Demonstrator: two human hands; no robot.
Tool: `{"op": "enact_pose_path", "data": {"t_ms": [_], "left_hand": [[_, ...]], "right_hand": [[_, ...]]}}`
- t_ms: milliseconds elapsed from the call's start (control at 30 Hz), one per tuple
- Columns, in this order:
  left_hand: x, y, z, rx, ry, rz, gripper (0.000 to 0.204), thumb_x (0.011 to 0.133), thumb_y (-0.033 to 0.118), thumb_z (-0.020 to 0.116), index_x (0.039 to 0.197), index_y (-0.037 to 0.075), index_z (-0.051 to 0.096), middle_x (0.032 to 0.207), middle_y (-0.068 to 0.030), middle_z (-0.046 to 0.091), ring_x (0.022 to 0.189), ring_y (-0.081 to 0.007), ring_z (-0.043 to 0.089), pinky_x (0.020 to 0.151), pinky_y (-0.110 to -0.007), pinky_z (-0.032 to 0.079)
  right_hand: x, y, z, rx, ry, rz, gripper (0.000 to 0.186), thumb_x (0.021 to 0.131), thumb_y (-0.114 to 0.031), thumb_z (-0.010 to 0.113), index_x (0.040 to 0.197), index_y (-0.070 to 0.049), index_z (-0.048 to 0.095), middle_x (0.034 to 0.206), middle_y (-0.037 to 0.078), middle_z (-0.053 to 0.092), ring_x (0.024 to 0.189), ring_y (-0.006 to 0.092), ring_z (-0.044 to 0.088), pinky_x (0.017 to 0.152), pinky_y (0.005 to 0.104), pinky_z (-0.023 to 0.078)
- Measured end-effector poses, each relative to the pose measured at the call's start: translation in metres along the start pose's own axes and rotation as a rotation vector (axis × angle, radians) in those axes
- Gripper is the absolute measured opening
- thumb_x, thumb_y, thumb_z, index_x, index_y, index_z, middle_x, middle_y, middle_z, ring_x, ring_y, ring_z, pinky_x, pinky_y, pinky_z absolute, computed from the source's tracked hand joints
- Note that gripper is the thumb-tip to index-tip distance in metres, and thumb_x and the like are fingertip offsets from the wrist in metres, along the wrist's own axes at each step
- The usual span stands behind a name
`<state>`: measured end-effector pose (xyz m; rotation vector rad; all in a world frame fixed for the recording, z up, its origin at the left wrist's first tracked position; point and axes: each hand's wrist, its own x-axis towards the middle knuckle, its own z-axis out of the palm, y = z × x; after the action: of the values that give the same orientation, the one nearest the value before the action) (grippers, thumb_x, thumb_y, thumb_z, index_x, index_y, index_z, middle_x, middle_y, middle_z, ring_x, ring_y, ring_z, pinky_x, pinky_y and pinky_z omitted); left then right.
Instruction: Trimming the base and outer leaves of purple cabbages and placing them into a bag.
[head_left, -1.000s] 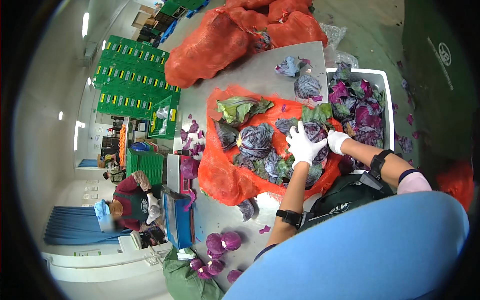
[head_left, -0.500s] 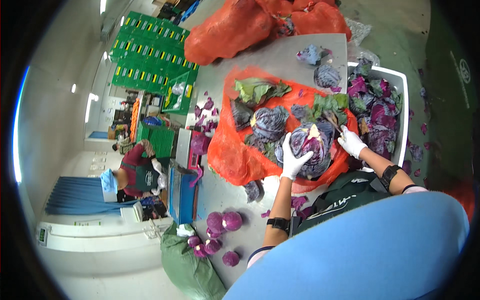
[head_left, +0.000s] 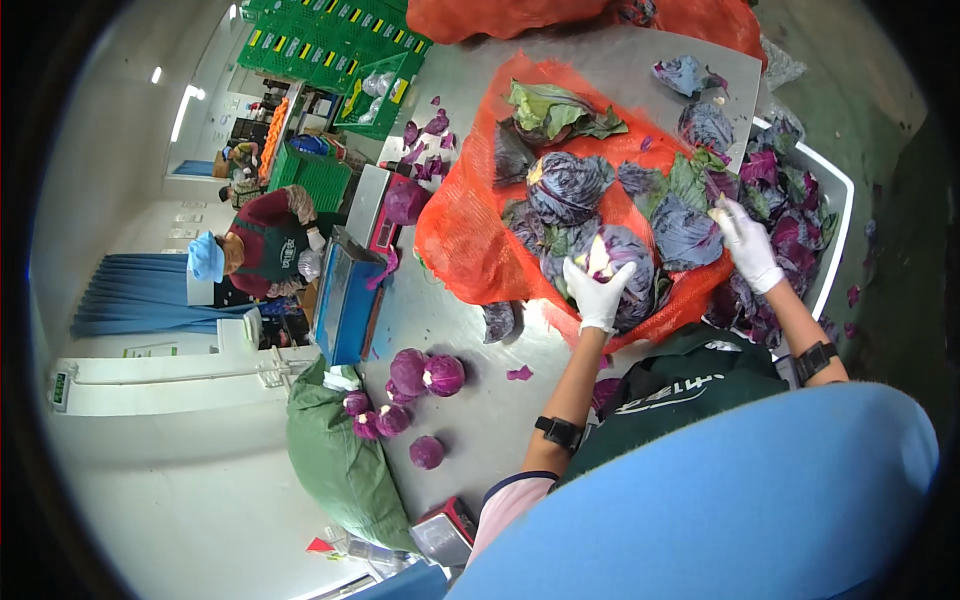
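**Gloved hands on red cabbage at a steel table**

At six o'clock a blue cap brim fills the foreground, a dark green apron just above it. The left hand, in a white glove, wraps its fingers around a red cabbage, cut stem end up, on the orange net sack. At three o'clock the right hand, also gloved, pinches a loose outer leaf of a neighbouring head. Beyond it, a white crate holds purple trimmings. At eight o'clock trimmed cabbages lie beside a green sack. At ten o'clock, a co-worker bends near a blue scale; green crates stand at twelve.
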<state>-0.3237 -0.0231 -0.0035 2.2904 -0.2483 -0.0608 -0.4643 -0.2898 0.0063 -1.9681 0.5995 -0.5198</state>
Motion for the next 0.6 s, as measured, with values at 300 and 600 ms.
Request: {"op": "enact_pose_path", "data": {"t_ms": [300,600], "left_hand": [[0.05,0.046,-0.002,0.137,-0.426,0.382,0.128,0.054,0.049,0.093,0.153,0.003,0.027,0.157,-0.0291,0.021,0.144,-0.0459,0.024,0.119,-0.049,0.025],[0.048,0.056,0.024,0.152,-0.329,0.253,0.126,0.055,0.05,0.093,0.151,-0.001,0.029,0.151,-0.0249,0.029,0.136,-0.0438,0.032,0.115,-0.049,0.029]], "right_hand": [[0.035,0.016,0.074,-0.178,-0.208,-0.037,0.034,0.101,-0.03,0.048,0.113,0.0,0.061,0.097,0.029,0.067,0.095,0.0464,0.064,0.084,0.0518,0.05],[0.032,-0.019,0.078,-0.45,-0.244,-0.03,0.046,0.102,-0.04,0.046,0.131,-0.005,0.053,0.081,0.025,0.069,0.074,0.0451,0.067,0.068,0.0543,0.053]]}}
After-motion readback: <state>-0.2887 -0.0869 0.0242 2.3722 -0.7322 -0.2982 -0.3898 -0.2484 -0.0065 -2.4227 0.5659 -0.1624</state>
